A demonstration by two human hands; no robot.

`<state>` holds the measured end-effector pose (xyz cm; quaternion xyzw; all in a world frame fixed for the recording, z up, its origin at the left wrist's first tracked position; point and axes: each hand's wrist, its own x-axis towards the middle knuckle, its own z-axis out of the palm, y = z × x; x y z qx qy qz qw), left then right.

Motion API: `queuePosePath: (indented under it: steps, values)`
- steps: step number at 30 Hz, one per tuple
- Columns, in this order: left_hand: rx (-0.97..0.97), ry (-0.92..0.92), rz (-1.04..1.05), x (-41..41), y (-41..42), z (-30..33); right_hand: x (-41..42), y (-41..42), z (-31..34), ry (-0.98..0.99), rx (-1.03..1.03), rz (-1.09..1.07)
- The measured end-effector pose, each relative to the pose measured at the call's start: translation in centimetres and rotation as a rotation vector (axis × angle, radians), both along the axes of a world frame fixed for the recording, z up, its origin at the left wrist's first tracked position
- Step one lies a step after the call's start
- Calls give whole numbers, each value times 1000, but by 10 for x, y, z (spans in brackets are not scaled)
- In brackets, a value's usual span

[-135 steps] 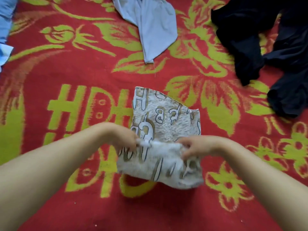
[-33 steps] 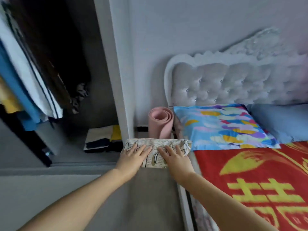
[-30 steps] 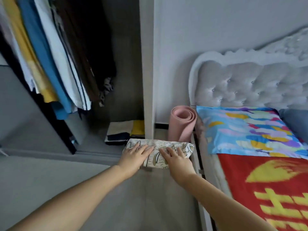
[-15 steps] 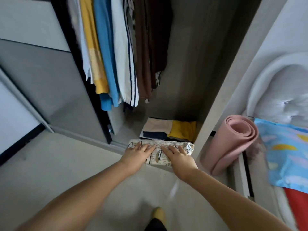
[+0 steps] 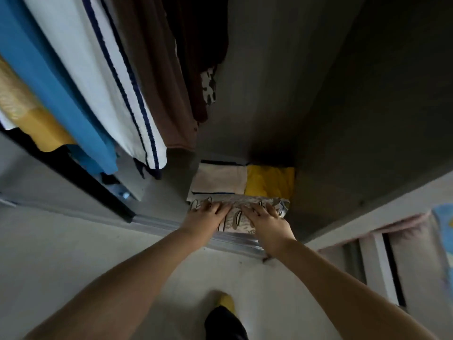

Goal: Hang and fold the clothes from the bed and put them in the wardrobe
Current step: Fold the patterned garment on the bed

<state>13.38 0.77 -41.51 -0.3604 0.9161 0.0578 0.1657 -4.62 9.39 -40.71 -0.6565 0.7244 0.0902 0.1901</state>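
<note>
A folded beige garment with a letter print (image 5: 236, 214) is held flat between both hands at the wardrobe's floor, just over the sill (image 5: 235, 238). My left hand (image 5: 206, 218) grips its left side and my right hand (image 5: 266, 219) its right side, fingers spread on top. Right behind it on the wardrobe floor lie a folded cream garment (image 5: 219, 179) and a folded yellow one (image 5: 269, 181). My hands cover most of the printed garment.
Hanging clothes fill the upper left: a blue one (image 5: 49, 82), a white one with navy stripes (image 5: 103, 77), brown ones (image 5: 161, 69). The wardrobe's side wall (image 5: 355, 119) stands on the right. A pink rolled mat (image 5: 402, 223) and the bed frame lie far right. My foot (image 5: 225, 320) is below.
I have moved from the bed to the wardrobe carrying the folded garment in both hands. In the last half second it went down and forward over the sill, close to the folded pile.
</note>
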Motion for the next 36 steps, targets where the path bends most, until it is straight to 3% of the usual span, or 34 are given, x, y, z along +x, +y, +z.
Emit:
queuePosePath:
  steps: [8,17,22,27,31,36]
  values:
    - [-17,-36,-36,-45,-122,-123,-36,-109,-116,92,-58,-13]
    - [-201,111,-18,-71,-264,-265,-55,-244,-250,190,-218,-65]
    - [-206,74,-45,-71,-287,-348,-49,-266,-339,202,-222,-112]
    - [-167,161,-48,-71,-269,-424,-49,-245,-414,290,-266,-125]
    - [-113,137,-26,-71,-269,-423,-52,-245,-406,252,-178,-98]
    - [7,78,-9,-65,-256,-346,-57,-235,-323,119,58,-51]
